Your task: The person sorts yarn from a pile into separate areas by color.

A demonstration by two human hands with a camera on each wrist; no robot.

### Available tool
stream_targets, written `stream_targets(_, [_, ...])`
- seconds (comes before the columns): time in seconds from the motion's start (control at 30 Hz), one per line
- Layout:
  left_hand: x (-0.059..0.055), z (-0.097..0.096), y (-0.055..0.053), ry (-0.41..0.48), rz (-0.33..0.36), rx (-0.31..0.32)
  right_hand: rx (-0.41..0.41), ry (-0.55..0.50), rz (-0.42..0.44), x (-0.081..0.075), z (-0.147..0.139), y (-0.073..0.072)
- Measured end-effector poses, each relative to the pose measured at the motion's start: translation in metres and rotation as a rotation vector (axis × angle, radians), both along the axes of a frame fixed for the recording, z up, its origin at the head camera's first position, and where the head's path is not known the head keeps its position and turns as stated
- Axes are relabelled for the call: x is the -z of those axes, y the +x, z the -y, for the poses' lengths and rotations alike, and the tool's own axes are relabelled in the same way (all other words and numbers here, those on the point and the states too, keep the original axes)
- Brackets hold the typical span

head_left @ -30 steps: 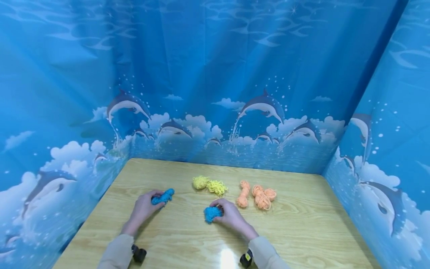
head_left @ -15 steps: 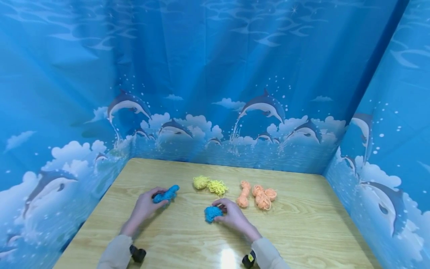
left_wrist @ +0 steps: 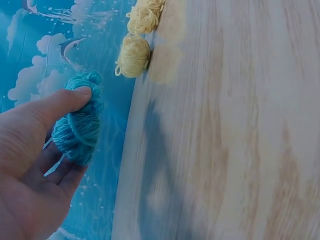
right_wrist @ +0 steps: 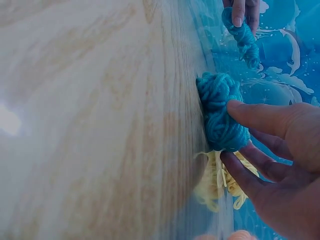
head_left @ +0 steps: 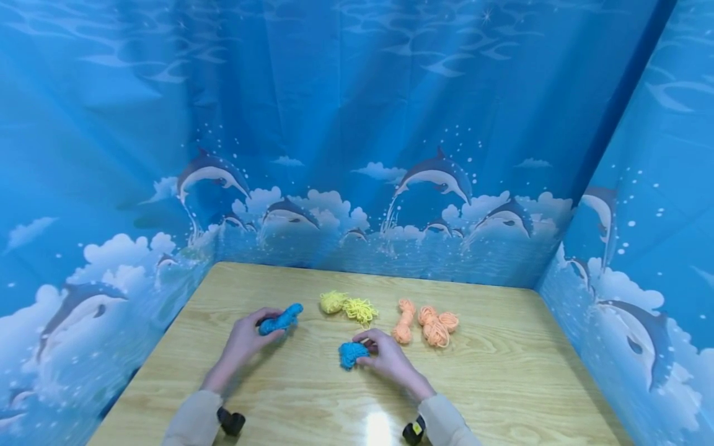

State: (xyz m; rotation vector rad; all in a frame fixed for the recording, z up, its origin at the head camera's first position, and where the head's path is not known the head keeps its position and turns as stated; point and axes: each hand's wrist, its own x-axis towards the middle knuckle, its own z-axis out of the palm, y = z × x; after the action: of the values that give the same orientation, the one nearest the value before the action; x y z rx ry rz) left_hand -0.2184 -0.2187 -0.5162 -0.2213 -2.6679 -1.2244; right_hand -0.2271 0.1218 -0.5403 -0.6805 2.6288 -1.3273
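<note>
My left hand (head_left: 250,334) pinches a twisted blue yarn skein (head_left: 281,319) between thumb and fingers. The left wrist view shows this skein (left_wrist: 79,122) raised, with a shadow on the wood below. Further right, my right hand (head_left: 386,356) holds a second blue yarn skein (head_left: 352,355) at its right side. In the right wrist view, the thumb presses on this skein (right_wrist: 220,112), which sits at the tabletop, and the fingers reach around its lower end. Yellow yarn bundles (head_left: 333,302) lie beyond and between the two hands.
The wooden table (head_left: 312,402) carries a peach yarn skein (head_left: 405,322) and a cluster of peach yarn (head_left: 436,328) right of the yellow bundles. A blue dolphin-print curtain (head_left: 357,124) borders the table's back and sides.
My left hand has moved a little to the right with its blue skein, whose far end now points up and to the right. The right hand has hardly shifted.
</note>
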Motion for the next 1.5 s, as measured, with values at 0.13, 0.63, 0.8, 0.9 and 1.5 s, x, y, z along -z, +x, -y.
stream_targets(0.13, [-0.001, -0.003, 0.001, -0.003, -0.004, 0.003, -0.001, 0.002, -0.009, 0.0, 0.0, 0.001])
stream_targets(0.63, [0.005, -0.028, 0.002, 0.036, 0.014, 0.046, 0.01, 0.012, -0.006, 0.0, 0.0, 0.002])
stream_targets(0.8, [0.007, -0.039, 0.004, 0.045, 0.039, 0.058, 0.011, 0.018, -0.01, 0.001, 0.0, 0.002])
stream_targets(0.9, [0.009, -0.047, 0.004, 0.045, 0.041, 0.069, 0.012, 0.02, -0.009, 0.002, 0.001, 0.001])
stream_targets(1.5, [0.027, -0.083, 0.008, -0.036, 0.047, 0.153, 0.003, 0.003, -0.024, 0.004, 0.009, 0.002])
